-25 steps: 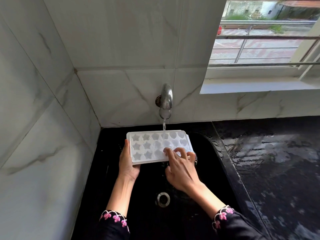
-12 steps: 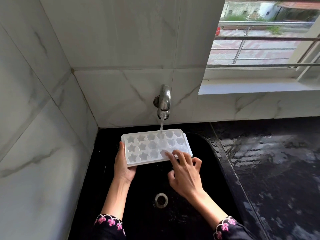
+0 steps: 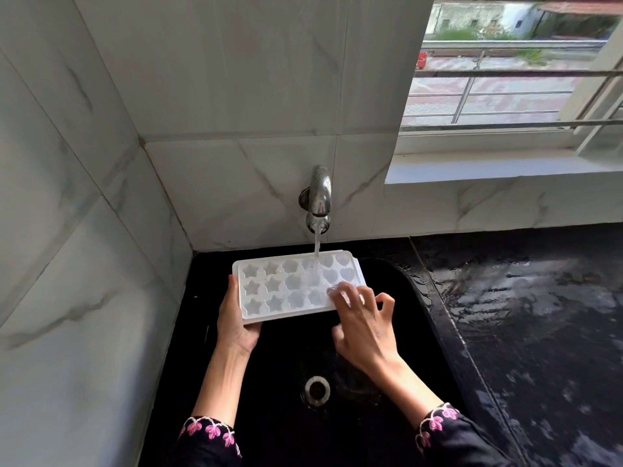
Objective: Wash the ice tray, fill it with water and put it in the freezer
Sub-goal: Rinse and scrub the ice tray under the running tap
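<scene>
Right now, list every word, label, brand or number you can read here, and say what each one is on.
No text can be read in this view.
ice tray: plain, only moulded shapes, no print.
tap: no brand shows.
red object outside the window: too small and blurred to read.
sleeve: embroidered flowers, no letters.

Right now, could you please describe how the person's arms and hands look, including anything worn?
Both the left hand and the right hand are bare, without gloves, and the forearms are uncovered. The left sleeve and the right sleeve are black fabric, ending in cuffs embroidered with pink flowers and a pale scalloped edging. No watch or bracelet shows.
</scene>
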Demonstrator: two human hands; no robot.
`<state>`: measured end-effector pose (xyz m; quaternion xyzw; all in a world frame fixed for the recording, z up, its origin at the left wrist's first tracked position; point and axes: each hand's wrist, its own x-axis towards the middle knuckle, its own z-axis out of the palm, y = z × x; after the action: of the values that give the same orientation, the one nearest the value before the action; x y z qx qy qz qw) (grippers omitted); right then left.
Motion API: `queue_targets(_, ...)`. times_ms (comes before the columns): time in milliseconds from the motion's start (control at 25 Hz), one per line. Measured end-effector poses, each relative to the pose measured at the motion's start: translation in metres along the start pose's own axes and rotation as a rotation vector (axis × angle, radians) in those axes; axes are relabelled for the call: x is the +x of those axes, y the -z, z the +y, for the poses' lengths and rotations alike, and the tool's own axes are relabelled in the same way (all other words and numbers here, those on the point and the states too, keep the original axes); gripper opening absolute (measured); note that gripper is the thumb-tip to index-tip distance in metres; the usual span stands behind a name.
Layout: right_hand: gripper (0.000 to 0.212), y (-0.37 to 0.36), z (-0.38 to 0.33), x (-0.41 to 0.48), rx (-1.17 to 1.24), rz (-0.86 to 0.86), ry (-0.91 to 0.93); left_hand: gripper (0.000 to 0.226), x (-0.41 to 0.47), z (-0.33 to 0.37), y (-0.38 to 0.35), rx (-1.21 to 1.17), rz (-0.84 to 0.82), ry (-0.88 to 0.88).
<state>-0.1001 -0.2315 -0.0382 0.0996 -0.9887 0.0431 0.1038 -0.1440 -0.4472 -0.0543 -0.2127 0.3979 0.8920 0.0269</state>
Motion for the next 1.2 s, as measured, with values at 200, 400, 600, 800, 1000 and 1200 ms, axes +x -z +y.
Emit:
queue_targets(200, 0.052, -0.003, 0.0, 0.002, -0.051, 0.035, 0.012, 0.044, -0.001, 0.001, 0.0, -0.032, 0.005, -0.008)
queue_targets(400, 0.054, -0.008, -0.005, 0.003, 0.104, 0.005, -0.052, 0.046, -0.001, -0.001, 0.0, -0.013, -0.012, -0.007)
queue_targets(600, 0.054, -0.005, 0.0, 0.007, 0.058, -0.148, 0.044, 0.047, 0.001, -0.003, 0.001, 0.028, 0.058, -0.015)
queue_targets(800, 0.05, -0.007, 0.016, 0.001, 0.484, -0.04, -0.047, 0.037, 0.003, -0.001, 0.007, -0.001, 0.105, 0.006)
queue_targets(1000, 0.057, -0.021, 0.019, -0.005, 0.086, 0.027, -0.038, 0.04, 0.002, -0.001, 0.005, 0.003, 0.065, 0.034)
queue_targets(1200, 0.039, -0.028, 0.037, -0.011, 0.157, 0.042, 0.002, 0.039, 0.005, 0.005, 0.001, 0.075, 0.065, 0.076)
